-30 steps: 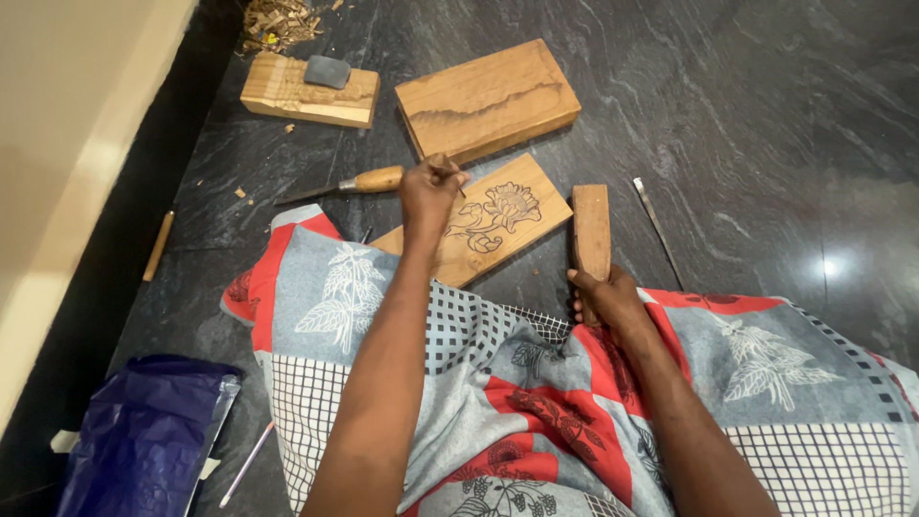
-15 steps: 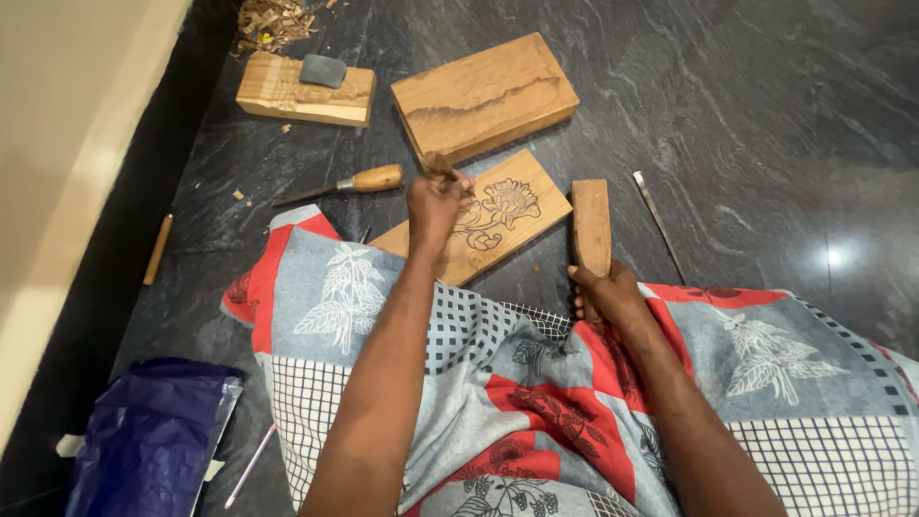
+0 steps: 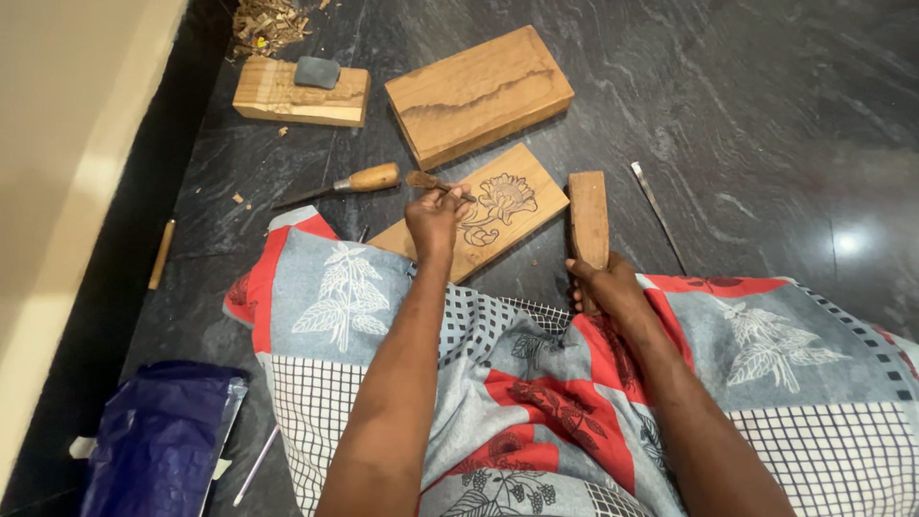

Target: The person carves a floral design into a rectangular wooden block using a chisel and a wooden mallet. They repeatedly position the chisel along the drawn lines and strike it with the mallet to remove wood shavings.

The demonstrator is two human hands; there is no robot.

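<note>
Grip of left hand point(image 3: 436, 213): clenched round a small dark-handled carving tool point(image 3: 421, 180), fingers curled, nothing of the working end visible past the knuckles. Positioned over the near-left part of a flat pale wooden board carved with a flower point(image 3: 517, 215); whether touching the board, impossible to tell.

Grip of right hand point(image 3: 603, 285): wrapped round the near end of a long brown wooden mallet block point(image 3: 588, 218). Long axis of the block running almost straight away from the body, far end resting on or just above the dark veined stone floor point(image 3: 766, 115), just beside the board's right corner.

Key relation: carved board lying aslant, long axis from near-left to far-right, flower carving at the far-right half. Tool handle pointing up and to the left, away from the carving; carving itself just to the right of the left hand's knuckles. Mallet block to the right of the tool, apart from it, with the board's right end between them. Left hand clearly the nearer of the two to the carving.

Surroundings: wooden-handled chisel point(image 3: 354, 182) on the floor just left of the board; large plain brown wooden block point(image 3: 479, 91) beyond the board; pale wooden block point(image 3: 299, 93) carrying a grey stone point(image 3: 317, 72) further left; thin metal rod point(image 3: 659, 215) right of the mallet block; blue plastic bag point(image 3: 158, 445) near left; red, grey and checked patterned cloth point(image 3: 536, 383) across the lap, overlapping the board's near corner.
</note>
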